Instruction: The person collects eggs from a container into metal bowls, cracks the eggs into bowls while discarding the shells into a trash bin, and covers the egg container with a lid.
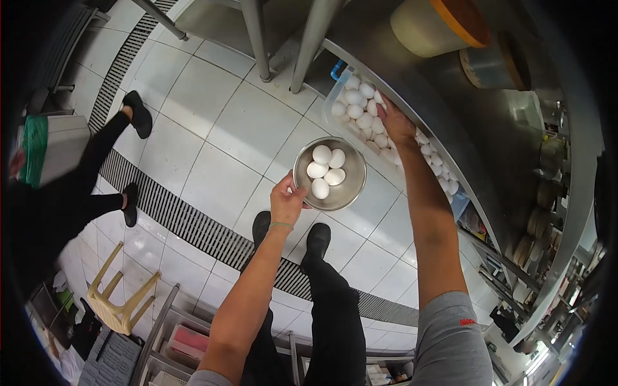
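My left hand [288, 201] grips the rim of a round metal bowl [358, 183], with the thumb over the edge. Several white eggs [317, 170] lie in the bottom of the bowl. To the right, my right hand [396, 122] reaches into a clear plastic bin [333, 96] heaped with white eggs [355, 96]. Its fingers are closed about an egg [380, 98] at the top of the heap, though the hand partly hides them. The bin sits low, partly under the edge of a metal counter, and has a blue latch at its far end.
Buckets [428, 29] stand on the metal counter [450, 83] at the right. Table legs [315, 45] rise ahead. A floor drain grate [193, 209] crosses the tiles. At the left, another person's shoe [138, 114] shows near a stool [122, 299]. Shelving [170, 321] is close behind me.
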A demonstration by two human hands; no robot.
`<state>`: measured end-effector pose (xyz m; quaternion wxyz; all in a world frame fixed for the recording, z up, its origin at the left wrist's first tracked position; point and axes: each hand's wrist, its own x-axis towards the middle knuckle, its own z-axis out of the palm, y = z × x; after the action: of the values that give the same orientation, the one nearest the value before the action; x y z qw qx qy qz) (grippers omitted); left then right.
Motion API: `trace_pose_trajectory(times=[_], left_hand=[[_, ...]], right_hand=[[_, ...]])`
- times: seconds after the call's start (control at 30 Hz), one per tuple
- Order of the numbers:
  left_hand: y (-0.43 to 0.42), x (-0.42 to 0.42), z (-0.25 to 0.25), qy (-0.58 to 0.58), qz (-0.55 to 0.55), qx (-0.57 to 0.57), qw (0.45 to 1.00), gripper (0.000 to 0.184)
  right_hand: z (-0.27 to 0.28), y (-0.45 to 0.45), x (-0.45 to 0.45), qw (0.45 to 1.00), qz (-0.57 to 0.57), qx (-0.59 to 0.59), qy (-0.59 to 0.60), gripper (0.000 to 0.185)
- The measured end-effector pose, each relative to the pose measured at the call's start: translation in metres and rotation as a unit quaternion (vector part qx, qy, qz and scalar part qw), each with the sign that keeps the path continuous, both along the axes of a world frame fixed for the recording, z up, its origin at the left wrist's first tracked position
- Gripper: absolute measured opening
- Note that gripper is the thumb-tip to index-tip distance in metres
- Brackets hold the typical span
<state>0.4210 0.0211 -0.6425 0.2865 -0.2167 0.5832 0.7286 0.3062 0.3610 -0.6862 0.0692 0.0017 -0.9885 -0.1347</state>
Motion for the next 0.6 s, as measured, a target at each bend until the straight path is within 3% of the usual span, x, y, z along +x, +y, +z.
trace_pose_trajectory(times=[0.07,0.23,0.33,0.47,0.53,0.57,0.6], left_hand=[[0.001,-0.002,0.001,0.007,-0.003,-0.005,1.000,0.012],[0.005,-0.003,-0.004,0.011,0.004,0.001,1.000,0.025],[0.011,-0.006,0.002,0.009,-0.001,-0.018,1.000,0.016],[0.013,-0.005,0.006,-0.005,-0.017,-0.038,0.999,0.011],[0.012,-0.003,0.005,-0.007,-0.010,-0.039,0.999,0.011],[0.013,-0.003,0.006,-0.007,-0.009,-0.040,0.999,0.011],[0.013,-0.002,0.006,-0.013,-0.023,-0.045,0.999,0.013]], right_hand=[[-0.004,0.006,0.000,1.000,0.019,-0.009,0.024,0.066],[0.005,0.001,0.004,0.998,-0.045,-0.021,-0.047,0.063],[0.008,-0.005,0.005,0.999,0.034,0.013,-0.019,0.062],[0.022,-0.008,0.014,0.999,0.028,0.013,0.011,0.061],[0.061,-0.028,0.026,0.955,-0.135,-0.203,-0.167,0.063],[0.070,-0.032,0.037,0.955,-0.134,-0.203,-0.167,0.063],[0.079,-0.036,0.052,0.975,-0.046,-0.197,-0.087,0.061]])
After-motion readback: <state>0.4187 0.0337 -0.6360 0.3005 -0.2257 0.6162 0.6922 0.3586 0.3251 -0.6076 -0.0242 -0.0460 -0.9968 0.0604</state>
